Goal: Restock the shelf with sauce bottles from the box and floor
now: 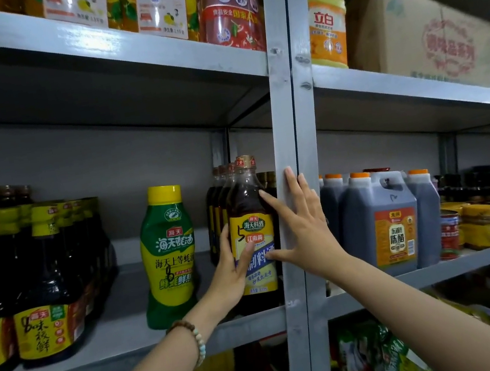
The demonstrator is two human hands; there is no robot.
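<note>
On the middle shelf [126, 338], a cooking wine bottle [251, 235] stands upright at the front, right beside the grey post [285, 134]. It sits between 2 hands. The left hand [234, 267] is wrapped around the bottle's left side, with the thumb lying across the yellow and blue label. The right hand [303, 224] is spread open and flat, fingers wide, touching the bottle's right side and the post. More dark bottles line up behind it. A green and yellow oyster sauce bottle [168, 255] stands near, on the left.
</note>
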